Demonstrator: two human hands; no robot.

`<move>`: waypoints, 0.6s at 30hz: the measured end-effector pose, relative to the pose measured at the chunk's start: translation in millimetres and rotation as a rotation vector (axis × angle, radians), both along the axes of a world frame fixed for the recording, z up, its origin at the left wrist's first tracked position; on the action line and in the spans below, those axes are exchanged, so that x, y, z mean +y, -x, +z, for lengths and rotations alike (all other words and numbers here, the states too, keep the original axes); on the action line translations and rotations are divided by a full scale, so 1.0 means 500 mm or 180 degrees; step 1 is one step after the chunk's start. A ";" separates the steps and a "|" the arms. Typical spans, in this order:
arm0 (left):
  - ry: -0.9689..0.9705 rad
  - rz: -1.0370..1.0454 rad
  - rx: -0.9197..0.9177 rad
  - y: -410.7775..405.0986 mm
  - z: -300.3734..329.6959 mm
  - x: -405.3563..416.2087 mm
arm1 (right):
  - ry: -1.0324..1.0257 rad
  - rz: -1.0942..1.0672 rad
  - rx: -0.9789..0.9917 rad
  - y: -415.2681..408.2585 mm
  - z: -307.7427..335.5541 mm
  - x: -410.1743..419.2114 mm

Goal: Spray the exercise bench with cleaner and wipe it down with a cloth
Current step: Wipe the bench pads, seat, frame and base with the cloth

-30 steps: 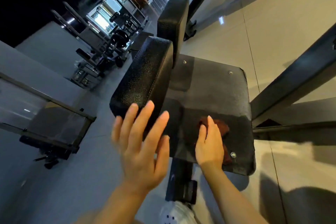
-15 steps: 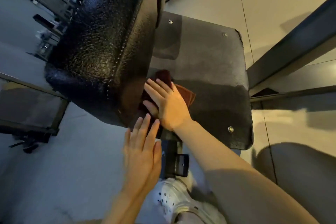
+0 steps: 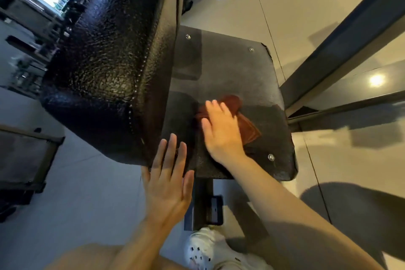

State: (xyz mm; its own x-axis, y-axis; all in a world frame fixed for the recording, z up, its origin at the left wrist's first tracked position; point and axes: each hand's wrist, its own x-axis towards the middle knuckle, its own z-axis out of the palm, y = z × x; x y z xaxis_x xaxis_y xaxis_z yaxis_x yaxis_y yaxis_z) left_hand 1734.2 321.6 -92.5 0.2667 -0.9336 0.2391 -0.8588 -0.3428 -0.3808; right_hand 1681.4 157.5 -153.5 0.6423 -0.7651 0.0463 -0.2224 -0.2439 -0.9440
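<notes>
The exercise bench has a flat black seat panel with metal rivets and a thick textured black pad standing along its left side. A reddish-brown cloth lies on the near half of the panel. My right hand presses flat on the cloth with straight fingers, covering most of it. My left hand is spread open at the panel's near-left corner, fingers straight, just below the pad's lower end. No spray bottle is in view.
The bench's dark support post runs down below the seat toward my white shoe. A dark steel frame beam crosses the right side over the pale tiled floor. Other gym machines stand at the far left.
My right hand has slid the cloth rightward from beside the pad toward the middle of the seat panel. My left hand stays spread at the near-left corner.
</notes>
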 end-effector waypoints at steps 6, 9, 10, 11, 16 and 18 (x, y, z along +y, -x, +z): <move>0.0198 -0.0289 0.0338 -0.007 0.001 0.010 | 0.0670 0.0669 -0.0721 -0.018 0.029 0.015; -0.0006 -0.0170 0.0158 -0.008 -0.004 0.015 | 0.0153 -0.0199 -0.0037 0.038 -0.072 -0.048; -0.0068 -0.0106 0.0095 -0.007 -0.005 0.014 | -0.0050 -0.0519 0.0140 0.065 -0.109 -0.069; -0.0132 -0.0055 0.0047 -0.007 -0.005 0.014 | -0.0241 -0.0749 0.0306 0.090 -0.139 -0.080; -0.0263 -0.0033 0.0131 -0.004 0.005 0.014 | -0.0550 -0.1085 0.0745 0.128 -0.136 -0.011; -0.0091 -0.0067 0.0296 -0.002 0.006 0.013 | -0.0252 -0.0913 0.0666 0.110 -0.087 0.046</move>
State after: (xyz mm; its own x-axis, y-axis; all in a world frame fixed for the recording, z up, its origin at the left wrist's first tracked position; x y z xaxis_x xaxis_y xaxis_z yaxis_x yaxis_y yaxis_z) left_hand 1735.2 327.9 -89.7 0.2668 -0.9454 0.1873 -0.8977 -0.3145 -0.3085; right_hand 1626.3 180.7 -196.8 0.3903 -0.9115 -0.1299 -0.4615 -0.0716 -0.8843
